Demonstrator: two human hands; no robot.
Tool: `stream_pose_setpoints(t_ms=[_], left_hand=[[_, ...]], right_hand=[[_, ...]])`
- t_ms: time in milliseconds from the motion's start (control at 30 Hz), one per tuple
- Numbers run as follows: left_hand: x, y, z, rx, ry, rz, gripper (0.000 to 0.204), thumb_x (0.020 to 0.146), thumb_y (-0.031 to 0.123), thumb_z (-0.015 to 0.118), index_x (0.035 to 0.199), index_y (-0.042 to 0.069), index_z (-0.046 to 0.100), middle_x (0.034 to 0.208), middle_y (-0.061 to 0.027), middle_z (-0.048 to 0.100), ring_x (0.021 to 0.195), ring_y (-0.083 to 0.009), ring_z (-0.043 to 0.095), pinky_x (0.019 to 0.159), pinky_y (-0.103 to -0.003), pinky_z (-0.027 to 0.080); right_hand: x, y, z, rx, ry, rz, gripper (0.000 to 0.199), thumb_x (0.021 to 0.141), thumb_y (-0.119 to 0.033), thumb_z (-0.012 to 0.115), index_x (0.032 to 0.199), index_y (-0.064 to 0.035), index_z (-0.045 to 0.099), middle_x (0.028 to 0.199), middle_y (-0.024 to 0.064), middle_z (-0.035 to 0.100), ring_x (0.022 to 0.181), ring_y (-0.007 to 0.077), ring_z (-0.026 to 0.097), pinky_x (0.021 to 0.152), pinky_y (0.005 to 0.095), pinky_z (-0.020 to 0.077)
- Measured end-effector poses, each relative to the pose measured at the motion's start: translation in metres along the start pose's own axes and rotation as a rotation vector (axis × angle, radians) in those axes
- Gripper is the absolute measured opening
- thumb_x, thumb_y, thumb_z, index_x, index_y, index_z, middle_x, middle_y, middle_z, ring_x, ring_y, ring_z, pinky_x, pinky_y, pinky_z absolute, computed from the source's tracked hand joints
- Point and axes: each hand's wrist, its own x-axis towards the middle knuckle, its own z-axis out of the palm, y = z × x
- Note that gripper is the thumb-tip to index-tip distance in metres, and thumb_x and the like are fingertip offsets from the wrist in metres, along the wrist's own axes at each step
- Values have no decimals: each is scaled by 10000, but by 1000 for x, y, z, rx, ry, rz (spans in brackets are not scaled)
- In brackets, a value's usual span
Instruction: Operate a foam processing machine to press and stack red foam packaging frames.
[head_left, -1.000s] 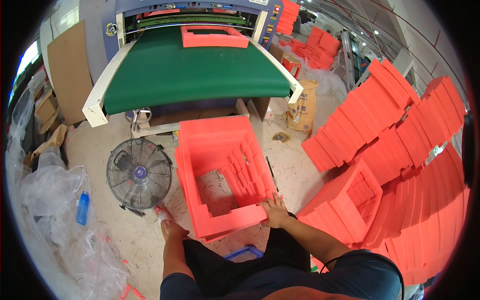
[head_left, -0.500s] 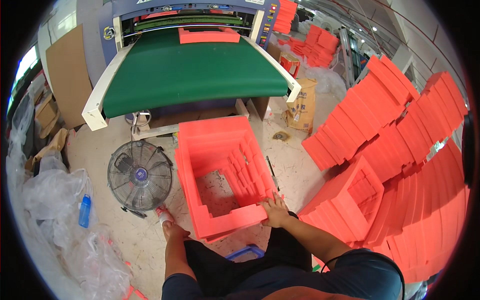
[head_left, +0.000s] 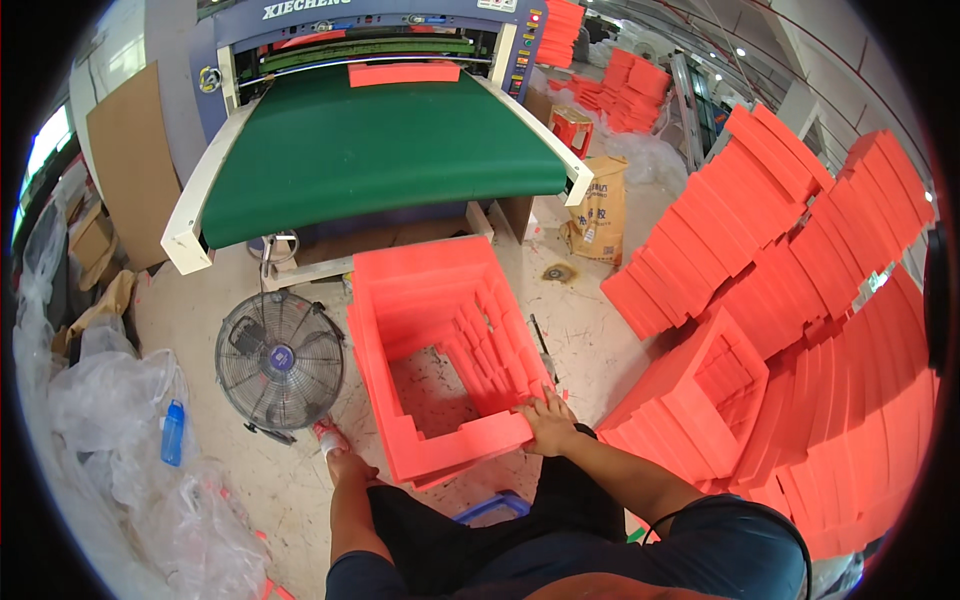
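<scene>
In front of me stands a stack of red foam frames [head_left: 425, 262], open in the middle, with the floor visible through it. At its near right corner my right hand [head_left: 548, 422] lies on the foam, fingers spread along the edge. My left hand [head_left: 350, 466] is low beside my left knee, left of the stack. Most of its fingers are hidden. Just past it is a small red-and-white object [head_left: 328, 437]; whether the hand touches it I cannot tell. Farther off, a red foam piece [head_left: 404, 75] sits on the machine's green belt [head_left: 385, 150], near the opening.
A round black floor fan [head_left: 280, 357] stands left of the stack. Tall piles of red foam [head_left: 755, 215] lean on the right, beside another hollow foam stack [head_left: 690, 410]. Clear plastic sheeting [head_left: 115, 400] and a blue bottle [head_left: 172, 434] lie left. A brown sack [head_left: 598, 210] stands beyond.
The view has tilted up slightly. The foam piece on the belt appears a little closer to the machine's opening. Both hands keep their places.
</scene>
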Motion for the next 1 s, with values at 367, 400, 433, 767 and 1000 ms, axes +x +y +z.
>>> stream_pose_setpoints(t_ms=[367,400,433,767,1000], left_hand=[[71,-35,116,-372,227,-264,1013,691,500,858,1458,6,418,1300,-121,638,1175,-263,633,1140,-369,382],[69,-34,120,-344,287,-330,1004,684,499,864,1446,-1,442,1269,-115,656,1167,-249,637,1144,-351,374],[67,-27,110,-340,290,-319,1004,684,499,864,1446,-1,442,1269,-115,656,1167,-249,637,1144,-351,374],[93,-21,108,-15,27,-125,967,815,614,694,1540,83,337,1364,-171,607,1321,-298,537,1122,-449,382],[99,-103,173,-823,548,969,1372,691,756,720,1567,-52,40,1656,-186,141,1542,-250,123,1254,-408,49]], right_hand=[[0,-15,-8,27,-12,-35,913,691,-430,818,1481,-239,403,1523,130,360,1495,452,111,1153,615,206],[-1,-15,-7,27,-19,-38,910,693,-428,817,1481,-238,402,1522,130,360,1494,453,113,1154,612,208],[-1,-12,-6,27,-17,-26,910,693,-428,817,1481,-238,402,1522,130,360,1494,453,113,1154,612,208],[4,-8,5,30,10,-52,941,679,-468,821,1489,-277,379,1505,149,371,1486,493,92,1163,647,176],[5,-9,1,14,-24,-30,937,681,-476,824,1482,-285,379,1512,142,358,1483,498,109,1176,634,174]])
